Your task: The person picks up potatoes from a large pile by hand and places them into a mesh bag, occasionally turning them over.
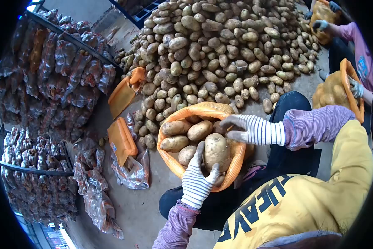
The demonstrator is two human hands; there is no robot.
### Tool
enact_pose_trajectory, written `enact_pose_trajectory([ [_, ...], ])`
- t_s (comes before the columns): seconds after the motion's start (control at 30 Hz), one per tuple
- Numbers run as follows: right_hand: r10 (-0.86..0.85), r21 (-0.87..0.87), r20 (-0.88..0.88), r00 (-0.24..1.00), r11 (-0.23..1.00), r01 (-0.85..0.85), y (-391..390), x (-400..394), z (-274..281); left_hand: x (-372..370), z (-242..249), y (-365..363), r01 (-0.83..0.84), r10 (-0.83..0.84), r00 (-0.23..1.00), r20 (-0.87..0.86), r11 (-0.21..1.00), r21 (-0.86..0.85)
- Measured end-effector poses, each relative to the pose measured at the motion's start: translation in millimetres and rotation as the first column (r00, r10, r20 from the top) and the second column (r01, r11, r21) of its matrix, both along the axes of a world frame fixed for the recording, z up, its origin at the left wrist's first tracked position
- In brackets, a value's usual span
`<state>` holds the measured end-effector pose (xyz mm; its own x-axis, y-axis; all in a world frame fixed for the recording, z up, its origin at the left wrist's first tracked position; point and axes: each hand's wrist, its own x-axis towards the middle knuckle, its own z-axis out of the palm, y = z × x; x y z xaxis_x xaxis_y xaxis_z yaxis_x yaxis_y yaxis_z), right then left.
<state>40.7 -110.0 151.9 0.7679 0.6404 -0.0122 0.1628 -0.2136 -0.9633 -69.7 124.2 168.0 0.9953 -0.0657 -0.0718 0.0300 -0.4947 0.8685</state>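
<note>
My left hand is clenched around a large potato, holding it at the near edge of the orange mesh sack. My right hand grips the sack's right rim, pinching the mesh to keep the mouth spread. Several potatoes already lie inside. Beyond the sack, a big heap of potatoes covers the floor. To the left lie folded orange sacks, and filled bags are stacked further left.
</note>
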Motion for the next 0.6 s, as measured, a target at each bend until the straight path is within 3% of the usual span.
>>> enact_pose_trajectory([
  [0.03,-0.116,-0.049,0.119,0.986,0.991,0.123,-9,2,-11,7,3,0,0.059,-0.059,0.998,-0.006,0.975,0.216],
  [0.1,-0.299,-0.141,0.382,0.874,0.916,0.375,-6,-19,-28,23,-4,-3,0.181,-0.154,0.983,-0.097,0.899,0.398],
  [0.13,-0.341,-0.169,0.216,0.915,0.91,0.379,-2,-31,-44,30,-4,-6,0.256,-0.169,0.955,-0.243,0.883,0.393],
  [0.17,-0.381,-0.149,0.103,0.919,0.907,0.393,2,-39,-64,34,-14,-6,0.362,-0.274,0.932,-0.238,0.755,0.547],
  [0.23,-0.443,0.0,-0.354,0.824,0.881,0.474,9,-40,-73,44,-4,-15,0.472,-0.302,0.877,-0.375,0.69,0.549],
  [0.3,-0.517,0.045,-0.424,0.743,0.808,0.588,2,-27,-77,43,-17,-7,0.481,-0.354,0.874,-0.333,0.722,0.497],
  [0.33,-0.613,-0.08,-0.214,0.761,0.787,0.611,-1,-22,-81,44,2,-17,0.495,-0.353,0.869,-0.348,0.644,0.583],
  [0.37,-0.594,-0.051,-0.282,0.754,0.794,0.606,-5,-27,-84,46,-1,-17,0.53,-0.337,0.841,-0.424,0.674,0.515],
  [0.43,-0.37,-0.053,-0.576,0.729,0.907,0.418,-6,-46,-76,48,8,-32,0.596,-0.4,0.8,-0.447,0.617,0.514],
  [0.5,-0.157,-0.006,-0.678,0.718,0.978,0.209,-4,-49,-71,61,6,-44,0.699,-0.389,0.687,-0.614,0.585,0.411],
  [0.53,-0.113,0.166,-0.403,0.908,0.967,0.194,0,-53,-75,65,-2,-43,0.702,-0.386,0.674,-0.63,0.601,0.382],
  [0.57,-0.096,0.322,-0.076,0.992,0.94,0.116,1,-49,-62,67,-9,-41,0.7,-0.378,0.663,-0.647,0.62,0.355],
  [0.6,0.02,0.325,-0.481,0.877,0.933,0.156,-7,-50,-50,66,-13,-41,0.627,-0.305,0.696,-0.65,0.7,0.342],
])
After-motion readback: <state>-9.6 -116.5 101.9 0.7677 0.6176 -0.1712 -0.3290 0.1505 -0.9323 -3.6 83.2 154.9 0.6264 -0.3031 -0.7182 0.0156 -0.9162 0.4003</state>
